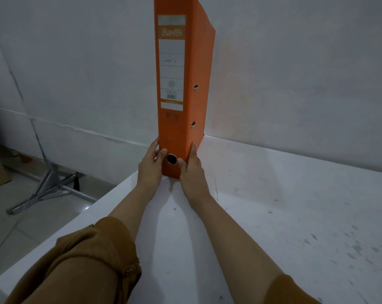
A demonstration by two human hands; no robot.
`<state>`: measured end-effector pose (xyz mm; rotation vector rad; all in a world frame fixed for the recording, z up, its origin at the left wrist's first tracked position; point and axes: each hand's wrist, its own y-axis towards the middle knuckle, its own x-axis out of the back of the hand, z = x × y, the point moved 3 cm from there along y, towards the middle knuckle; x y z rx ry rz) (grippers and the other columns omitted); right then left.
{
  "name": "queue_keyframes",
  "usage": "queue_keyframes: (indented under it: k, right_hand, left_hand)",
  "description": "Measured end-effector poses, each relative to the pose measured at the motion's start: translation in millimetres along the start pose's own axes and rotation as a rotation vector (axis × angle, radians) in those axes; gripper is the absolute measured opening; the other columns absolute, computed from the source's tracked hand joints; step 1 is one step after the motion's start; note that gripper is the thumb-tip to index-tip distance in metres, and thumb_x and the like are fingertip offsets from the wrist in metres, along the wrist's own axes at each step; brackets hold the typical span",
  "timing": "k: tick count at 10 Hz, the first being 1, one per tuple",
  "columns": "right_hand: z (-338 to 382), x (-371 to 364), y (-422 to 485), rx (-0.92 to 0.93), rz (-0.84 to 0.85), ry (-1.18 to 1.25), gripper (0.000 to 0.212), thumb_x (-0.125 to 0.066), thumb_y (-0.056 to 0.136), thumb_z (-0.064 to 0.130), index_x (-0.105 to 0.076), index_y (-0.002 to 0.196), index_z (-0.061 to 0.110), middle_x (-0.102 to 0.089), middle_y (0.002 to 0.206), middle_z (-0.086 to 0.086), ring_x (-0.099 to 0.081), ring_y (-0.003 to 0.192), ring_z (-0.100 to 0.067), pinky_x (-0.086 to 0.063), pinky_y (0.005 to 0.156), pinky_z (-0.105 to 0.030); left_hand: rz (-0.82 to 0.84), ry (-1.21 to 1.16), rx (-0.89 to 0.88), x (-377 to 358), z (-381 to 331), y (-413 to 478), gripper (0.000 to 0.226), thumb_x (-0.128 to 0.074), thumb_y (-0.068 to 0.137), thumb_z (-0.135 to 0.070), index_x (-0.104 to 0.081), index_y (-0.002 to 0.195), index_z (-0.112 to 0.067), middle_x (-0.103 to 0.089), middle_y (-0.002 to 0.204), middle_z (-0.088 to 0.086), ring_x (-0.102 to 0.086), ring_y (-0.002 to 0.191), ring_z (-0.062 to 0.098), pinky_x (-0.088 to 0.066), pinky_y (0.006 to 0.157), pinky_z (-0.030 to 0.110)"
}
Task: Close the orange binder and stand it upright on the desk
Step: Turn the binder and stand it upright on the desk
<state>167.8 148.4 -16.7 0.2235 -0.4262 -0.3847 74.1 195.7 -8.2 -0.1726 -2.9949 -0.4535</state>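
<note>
Two hands flanking closed orange binder (pixel 181 88), upright on desk (pixel 273 205)

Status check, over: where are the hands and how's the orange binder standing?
Left hand and right hand both grip the base of the orange binder. Binder closed, upright on the white desk, spine facing the camera. Nothing in the way.

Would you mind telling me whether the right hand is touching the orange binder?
Touching. The head view shows the right hand pressed flat against the right side of the orange binder near its base, its thumb resting on the spine beside the finger hole.
</note>
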Motion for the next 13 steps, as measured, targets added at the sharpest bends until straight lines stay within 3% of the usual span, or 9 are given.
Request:
queue_keyframes:
  k: [5, 7, 8, 9, 10, 11, 12, 13]
  right_hand:
    - [-5.0, -0.9, 21.0, -0.008, -0.038, -0.062, 0.059, -0.031, 0.102, 0.033, -0.002, 0.153, 0.023, -0.031, 0.153, -0.008, -0.041, 0.133, -0.026, -0.035, 0.108, -0.04]
    - [-6.2, -1.2, 22.5, -0.037, -0.047, -0.066, 0.059, -0.031, 0.101, 0.037, -0.006, 0.153, 0.022, -0.034, 0.152, -0.007, -0.041, 0.134, -0.027, -0.036, 0.111, -0.044]
    - [-8.2, 0.9, 17.9, -0.065, -0.055, -0.106, 0.055, -0.032, 0.102, 0.036, -0.015, 0.151, 0.018, -0.04, 0.148, -0.008, -0.044, 0.131, -0.027, -0.037, 0.11, -0.043]
    - [-10.6, 3.0, 11.5, -0.088, -0.072, -0.218, 0.05, -0.03, 0.102, 0.035, -0.028, 0.147, 0.014, -0.048, 0.141, -0.008, -0.048, 0.127, -0.027, -0.041, 0.105, -0.043]
    - [-12.1, 8.4, 3.2, -0.091, -0.098, -0.337, 0.047, -0.028, 0.102, 0.035, -0.037, 0.141, 0.012, -0.05, 0.139, -0.01, -0.048, 0.126, -0.029, -0.04, 0.106, -0.044]
    - [-16.3, 18.8, -8.0, -0.182, -0.008, -0.618, 0.053, -0.02, 0.103, 0.034, -0.026, 0.148, 0.008, -0.03, 0.155, -0.013, -0.023, 0.145, -0.029, -0.014, 0.12, -0.046]
    - [-24.2, 32.2, -24.1, -0.28, 0.076, -0.813, 0.058, -0.015, 0.102, 0.039, -0.012, 0.152, 0.01, -0.006, 0.162, -0.008, 0.0, 0.15, -0.026, 0.003, 0.119, -0.05]
    - [-28.5, 51.0, -42.3, -0.289, 0.101, -0.868, 0.062, -0.013, 0.1, 0.047, -0.006, 0.153, 0.016, 0.002, 0.163, -0.005, 0.007, 0.149, -0.024, 0.007, 0.117, -0.051]
  left_hand:
    - [-0.072, 0.023, -0.043, -5.9, 6.5, 21.7, 0.045, -0.04, 0.099, -0.031, -0.037, 0.144, -0.026, -0.055, 0.137, 0.008, -0.053, 0.124, 0.023, -0.043, 0.099, 0.031]
    - [-0.075, 0.051, -0.025, -6.9, 7.3, 20.5, 0.044, -0.037, 0.099, -0.033, -0.039, 0.142, -0.022, -0.054, 0.139, 0.008, -0.052, 0.125, 0.026, -0.042, 0.101, 0.034]
    - [-0.078, 0.13, -0.012, -6.9, 8.0, 15.8, 0.044, -0.035, 0.099, -0.038, -0.045, 0.136, -0.017, -0.055, 0.136, 0.009, -0.053, 0.124, 0.028, -0.041, 0.101, 0.034]
    - [-0.075, 0.285, 0.017, -10.1, 10.2, 8.8, 0.049, -0.029, 0.099, -0.044, -0.048, 0.132, -0.013, -0.058, 0.133, 0.011, -0.054, 0.122, 0.029, -0.042, 0.106, 0.044]
    - [-0.106, 0.582, 0.054, -11.1, 16.3, 5.2, 0.054, -0.023, 0.098, -0.048, -0.055, 0.123, -0.013, -0.063, 0.127, 0.013, -0.056, 0.119, 0.033, -0.036, 0.109, 0.053]
    - [-0.034, 0.974, 0.136, -14.0, 19.6, -6.1, 0.056, -0.023, 0.098, -0.045, -0.051, 0.132, -0.011, -0.051, 0.141, 0.014, -0.039, 0.137, 0.033, -0.018, 0.117, 0.056]
    - [0.043, 1.119, 0.197, -21.2, 16.4, -25.5, 0.063, -0.021, 0.098, -0.046, -0.025, 0.149, -0.009, -0.022, 0.159, 0.01, -0.012, 0.149, 0.028, -0.006, 0.118, 0.053]
    - [0.051, 1.168, 0.241, -32.5, 9.2, -47.6, 0.066, -0.017, 0.097, -0.048, -0.014, 0.151, -0.011, -0.01, 0.161, 0.009, -0.003, 0.15, 0.028, -0.002, 0.119, 0.051]
